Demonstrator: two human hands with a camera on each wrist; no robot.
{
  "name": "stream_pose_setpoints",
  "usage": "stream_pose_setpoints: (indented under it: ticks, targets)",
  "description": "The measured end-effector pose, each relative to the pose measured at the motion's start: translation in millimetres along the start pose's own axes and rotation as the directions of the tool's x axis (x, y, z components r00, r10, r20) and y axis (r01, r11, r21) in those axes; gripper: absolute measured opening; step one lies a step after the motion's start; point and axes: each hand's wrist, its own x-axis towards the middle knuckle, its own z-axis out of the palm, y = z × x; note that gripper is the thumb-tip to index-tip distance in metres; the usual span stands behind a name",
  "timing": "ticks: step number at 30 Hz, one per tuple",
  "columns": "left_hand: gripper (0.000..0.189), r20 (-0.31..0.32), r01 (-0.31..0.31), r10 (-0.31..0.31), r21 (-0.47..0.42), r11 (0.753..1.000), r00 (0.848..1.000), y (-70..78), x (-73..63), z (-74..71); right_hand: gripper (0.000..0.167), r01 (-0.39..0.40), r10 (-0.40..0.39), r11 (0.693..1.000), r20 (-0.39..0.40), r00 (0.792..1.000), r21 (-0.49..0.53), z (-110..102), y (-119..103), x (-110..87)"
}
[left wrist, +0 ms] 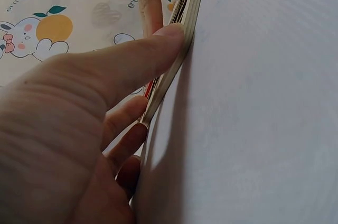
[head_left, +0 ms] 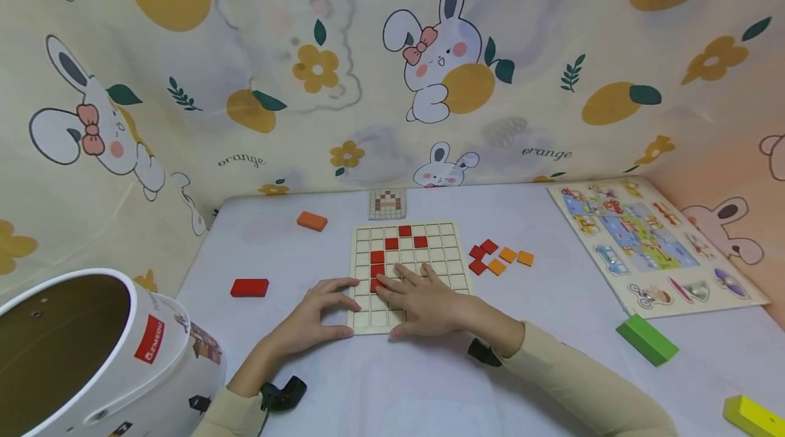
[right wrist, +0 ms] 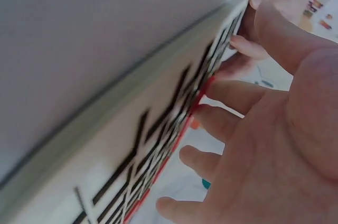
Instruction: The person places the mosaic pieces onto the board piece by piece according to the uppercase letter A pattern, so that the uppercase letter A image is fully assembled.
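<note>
A pale wooden grid board (head_left: 432, 256) lies flat on the table with several red square tiles (head_left: 377, 258) in its cells. My left hand (head_left: 321, 307) rests at the board's left edge, its fingertips against the side and the thumb near the front corner. Over the lower middle of the board spreads my right hand (head_left: 423, 300), with its index fingertip touching the lowest red tile (head_left: 375, 285) in the left column. In the right wrist view, two fingers (right wrist: 229, 94) meet the red tiles' edge while the others stay extended. Part of the grid is hidden under this hand.
Loose red tiles (head_left: 478, 266) and orange tiles (head_left: 507, 255) lie right of the board; a pattern card (head_left: 387, 204) sits behind it. Orange (head_left: 311, 221), red, green (head_left: 647, 339) and yellow blocks are scattered. A puzzle board (head_left: 589, 253) lies right; a white bucket (head_left: 178, 382) stands left.
</note>
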Motion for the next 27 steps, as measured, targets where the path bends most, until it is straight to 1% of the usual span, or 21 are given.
stream_pose_setpoints:
  ticks: [4,7,8,10,12,13,15,17,20,21,23,25,27]
  targets:
    - [0.03,-0.001,0.002,-0.002,-0.004,1.0,1.0,-1.2,-0.6,-0.3,0.077,-0.004,0.004,0.999,-0.013,1.0,-0.032,-0.3,-0.1,3.9]
    - [0.03,-0.003,0.0,0.0,-0.004,1.0,1.0,-2.3,-0.6,-0.2,0.076,0.002,-0.002,1.0,-0.021,1.0,-0.02,-2.5,0.6,4.1]
    - [0.03,-0.003,-0.001,0.001,-0.002,1.0,1.0,-2.6,-0.6,-0.2,0.076,0.006,-0.006,1.0,-0.028,1.0,-0.004,-2.9,2.1,3.5]
    - [0.03,-0.003,-0.004,0.004,-0.001,1.0,1.0,-3.3,-0.5,0.0,0.076,-0.003,0.006,0.997,-0.048,0.999,0.074,-6.3,6.3,0.2]
    - [0.029,-0.005,-0.006,0.006,0.003,1.0,1.0,-3.6,-0.6,-0.1,0.075,-0.004,0.02,0.987,-0.101,0.995,0.164,-10.6,16.9,-4.3]
    - [0.029,-0.006,-0.007,0.007,0.005,1.0,1.0,-3.4,-0.2,0.3,0.072,-0.001,0.031,0.976,-0.137,0.99,0.216,-13.8,25.0,-8.1]
    - [0.029,-0.011,-0.007,0.007,0.005,1.0,1.0,-3.1,0.4,0.8,0.066,0.004,0.071,0.94,-0.207,0.976,0.342,-22.6,45.1,-16.9]
    - [0.029,-0.015,-0.003,0.004,0.006,1.0,1.0,-2.9,0.7,1.0,0.056,0.021,0.113,0.9,-0.279,0.954,0.435,-30.1,71.3,-26.4]
    - [0.029,-0.019,0.004,-0.004,0.008,1.0,1.0,-2.8,0.5,0.9,0.046,0.019,0.206,0.831,-0.339,0.918,0.556,-36.7,112.7,-41.6]
    - [0.029,-0.018,0.005,-0.005,0.01,1.0,1.0,-2.8,0.3,1.0,0.045,0.004,0.241,0.814,-0.345,0.907,0.581,-36.7,125.1,-46.0]
    - [0.029,-0.019,0.005,-0.005,0.016,1.0,1.0,-2.5,0.0,1.0,0.044,-0.016,0.286,0.789,-0.343,0.895,0.614,-34.2,145.9,-52.8]
    - [0.029,-0.019,0.003,-0.003,0.019,1.0,1.0,-2.1,-0.2,1.3,0.045,-0.044,0.31,0.773,-0.317,0.896,0.633,-29.9,160.1,-56.2]
    - [0.029,-0.018,-0.001,0.001,0.022,1.0,1.0,-2.1,0.3,2.0,0.047,-0.064,0.315,0.768,-0.29,0.904,0.637,-24.7,167.8,-57.0]
